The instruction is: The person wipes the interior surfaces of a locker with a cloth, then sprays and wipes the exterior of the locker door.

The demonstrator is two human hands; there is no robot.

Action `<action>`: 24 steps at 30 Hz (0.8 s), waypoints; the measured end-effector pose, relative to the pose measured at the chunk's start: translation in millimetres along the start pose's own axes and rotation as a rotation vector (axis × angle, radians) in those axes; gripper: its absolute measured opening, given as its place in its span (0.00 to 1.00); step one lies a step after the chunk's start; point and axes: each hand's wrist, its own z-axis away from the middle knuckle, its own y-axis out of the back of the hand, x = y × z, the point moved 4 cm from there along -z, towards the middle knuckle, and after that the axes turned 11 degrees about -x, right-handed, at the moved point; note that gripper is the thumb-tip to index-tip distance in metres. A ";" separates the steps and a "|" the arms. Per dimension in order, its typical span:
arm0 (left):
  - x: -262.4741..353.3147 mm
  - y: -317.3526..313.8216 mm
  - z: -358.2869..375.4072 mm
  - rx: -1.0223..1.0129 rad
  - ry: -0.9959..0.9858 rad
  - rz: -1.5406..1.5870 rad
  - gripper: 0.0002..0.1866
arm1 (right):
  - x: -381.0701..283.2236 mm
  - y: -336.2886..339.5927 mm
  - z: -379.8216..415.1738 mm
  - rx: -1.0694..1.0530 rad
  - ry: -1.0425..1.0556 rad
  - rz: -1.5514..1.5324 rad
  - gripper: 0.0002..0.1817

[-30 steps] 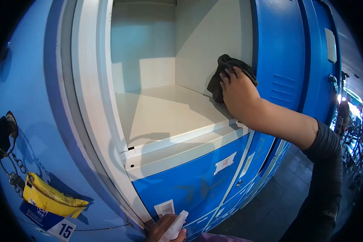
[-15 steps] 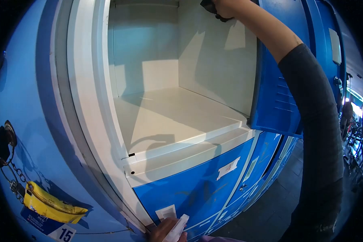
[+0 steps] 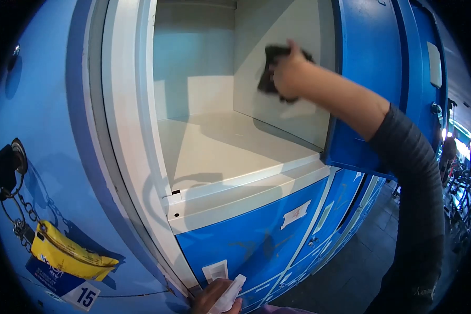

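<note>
My right hand (image 3: 293, 76) is closed on a dark cloth (image 3: 269, 70), up against the right inner wall (image 3: 254, 39) of an open white locker compartment. Motion smears the fingers a little. Low in the view, my left hand (image 3: 210, 294) is wrapped round a whitish, narrow object (image 3: 233, 294); its lower part is cut off by the frame edge, and I cannot make out its kind. This hand is in front of a shut blue locker door (image 3: 246, 246) below the compartment. The bare compartment floor (image 3: 220, 149) shows shadows.
The compartment's blue door (image 3: 369, 68) stands swung out to the right. On the left, a blue door (image 3: 31, 115) carries keys on a ring (image 3: 18, 167), a yellow pouch (image 3: 70, 254) and a tag numbered 15 (image 3: 83, 297). Dark floor (image 3: 350, 256) lies at lower right.
My right hand has come down with the dark cloth from the top of the view along the compartment's right wall. My left hand stays in about the same place.
</note>
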 end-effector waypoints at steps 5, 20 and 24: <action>11.4 2.4 -5.1 0.094 -0.022 -0.045 0.26 | 83.6 50.9 23.8 0.087 -0.360 -0.097 0.23; 24.8 11.5 -15.9 0.109 -0.086 -0.134 0.25 | -29.7 37.9 -90.3 -0.007 -0.209 -0.249 0.29; 21.9 10.2 -13.2 0.027 0.039 -0.064 0.26 | -24.4 30.4 -108.4 -0.014 -0.275 -0.191 0.37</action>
